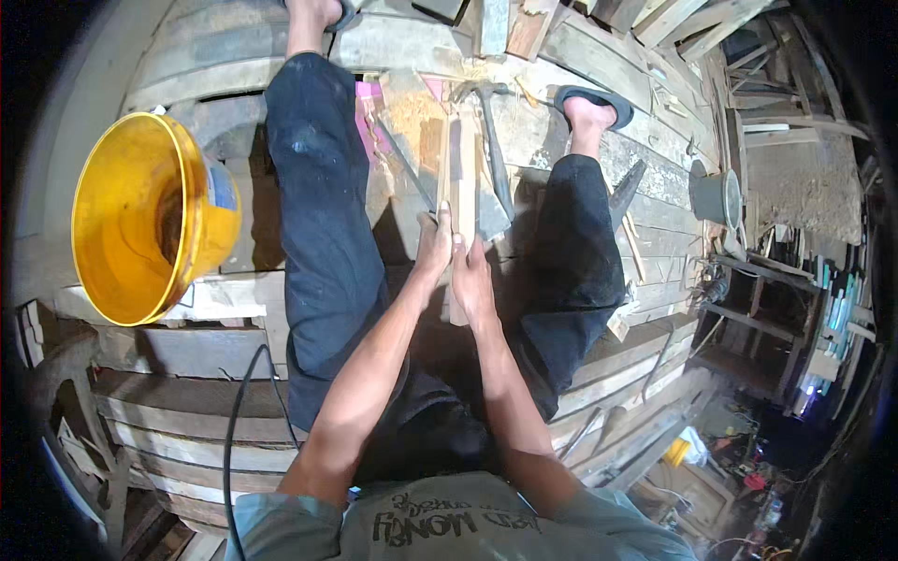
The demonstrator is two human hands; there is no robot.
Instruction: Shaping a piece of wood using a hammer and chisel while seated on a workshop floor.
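Left hand (pixel 434 247), right hand (pixel 471 276), both curled round pale wood (pixel 467 192)

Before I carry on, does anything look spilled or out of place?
Yes: what looks like loose sawdust lies near the hammer beyond the hands, seemingly spilled and unswept. Whitish blotches also mark the floorboards near the right foot.

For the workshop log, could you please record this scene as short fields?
Left hand: gripping narrow pale wood
Right hand: gripping alongside; one piece or two, unclear
Hammer: lying beyond the hands, right of the wood
Yellow bucket: left of the legs
Legs: spread, in dark trousers
Floor: wooden planks
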